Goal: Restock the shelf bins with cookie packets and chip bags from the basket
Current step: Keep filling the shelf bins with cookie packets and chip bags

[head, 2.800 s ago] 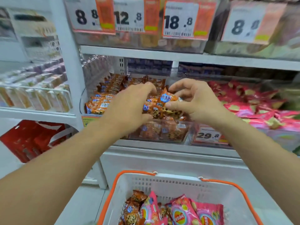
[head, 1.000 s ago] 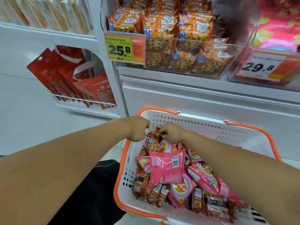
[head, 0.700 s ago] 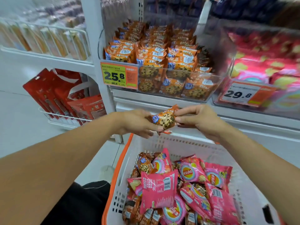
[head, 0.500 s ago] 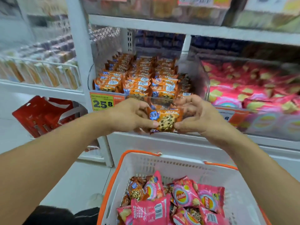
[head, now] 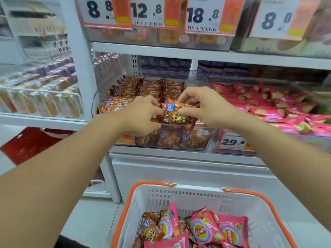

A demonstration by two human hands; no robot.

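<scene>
An orange cookie packet [head: 174, 114] is pinched at its two ends by my left hand [head: 143, 115] and my right hand [head: 202, 106]. It hangs over the front of the clear cookie bin [head: 206, 140], which holds rows of the same packets. To the right, a second clear bin [head: 232, 151] is filled with pink chip bags [head: 272, 106]. Below, the white basket with an orange rim [head: 179, 196] holds cookie packets [head: 149, 228] and pink chip bags [head: 206, 228].
The upper shelf edge [head: 197, 54] with price tags runs just above the bins. A white upright post [head: 80, 68] stands left of the cookie bin. Red bags [head: 26, 145] hang lower left. A wire rack of snack packs [head: 41, 104] is at the left.
Both hands picked one cookie packet out of the basket and lifted it up to the cookie bin; half a second ago it was in front of the bin, now it is over its front edge.
</scene>
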